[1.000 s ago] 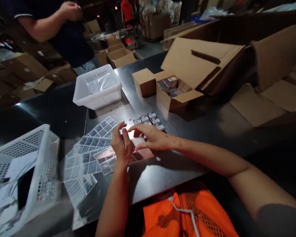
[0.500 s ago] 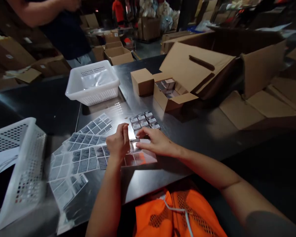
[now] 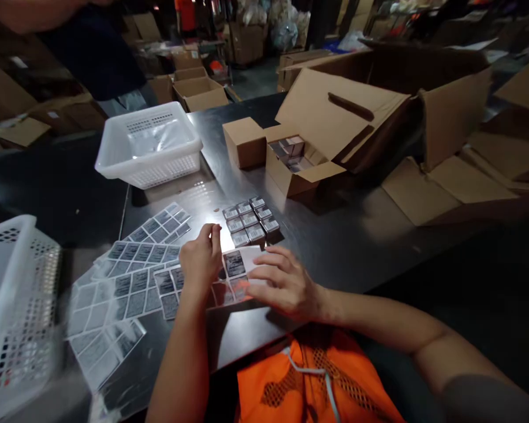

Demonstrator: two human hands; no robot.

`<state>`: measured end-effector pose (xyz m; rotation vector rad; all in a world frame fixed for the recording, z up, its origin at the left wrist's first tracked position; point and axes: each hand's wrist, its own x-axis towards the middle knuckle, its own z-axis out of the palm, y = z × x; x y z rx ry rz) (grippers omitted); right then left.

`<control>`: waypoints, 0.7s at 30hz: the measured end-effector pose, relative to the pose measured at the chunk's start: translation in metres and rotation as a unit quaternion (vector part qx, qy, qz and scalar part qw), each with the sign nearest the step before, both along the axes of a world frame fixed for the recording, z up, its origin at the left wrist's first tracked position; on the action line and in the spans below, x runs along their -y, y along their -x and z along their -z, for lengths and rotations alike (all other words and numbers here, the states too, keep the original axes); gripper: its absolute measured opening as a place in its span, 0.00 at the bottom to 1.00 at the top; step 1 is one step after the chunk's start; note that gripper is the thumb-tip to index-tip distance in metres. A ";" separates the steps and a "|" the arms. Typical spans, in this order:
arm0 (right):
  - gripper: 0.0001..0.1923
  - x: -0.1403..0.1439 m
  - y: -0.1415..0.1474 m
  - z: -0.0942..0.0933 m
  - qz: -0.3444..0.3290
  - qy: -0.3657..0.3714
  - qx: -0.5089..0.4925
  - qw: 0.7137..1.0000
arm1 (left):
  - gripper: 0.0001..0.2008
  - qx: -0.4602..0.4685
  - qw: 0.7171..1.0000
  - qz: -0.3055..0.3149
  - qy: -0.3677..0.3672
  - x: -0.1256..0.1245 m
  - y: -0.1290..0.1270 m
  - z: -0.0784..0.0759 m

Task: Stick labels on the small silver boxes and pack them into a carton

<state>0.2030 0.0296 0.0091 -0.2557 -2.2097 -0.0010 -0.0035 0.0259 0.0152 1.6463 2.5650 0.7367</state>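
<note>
Several sheets of printed labels [image 3: 127,282] lie fanned on the dark table. My left hand [image 3: 200,258] hovers over the nearest sheet [image 3: 235,276], thumb and forefinger pinched close; whether a label is between them I cannot tell. My right hand [image 3: 284,282] rests flat on that sheet's right end, fingers spread, holding it down. Just beyond my hands a tight cluster of several small labelled boxes [image 3: 251,220] stands on the table.
An open cardboard carton [image 3: 302,167] with more small boxes sits behind, next to a shut brown box [image 3: 242,141] and large open cartons [image 3: 423,100]. A white basket [image 3: 147,144] is far left, another white basket [image 3: 13,317] near left. A person in dark clothing [image 3: 92,53] stands opposite.
My right hand has drawn back toward me and now lies flat on the sheet. The left hand stays pinched above it. The view has shifted, so everything sits further left.
</note>
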 end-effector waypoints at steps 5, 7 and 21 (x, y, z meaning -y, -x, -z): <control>0.16 -0.012 -0.004 -0.011 0.066 0.140 0.080 0.985 | 0.15 0.040 0.996 0.073 -0.042 0.002 -0.004 0.000; 0.18 -0.018 0.001 -0.011 0.066 0.175 0.109 0.976 | 0.15 0.056 0.990 0.097 -0.085 0.003 -0.006 0.001; 0.07 -0.028 0.008 -0.001 0.026 0.208 0.073 0.975 | 0.17 0.042 0.992 0.073 -0.098 0.003 -0.008 0.002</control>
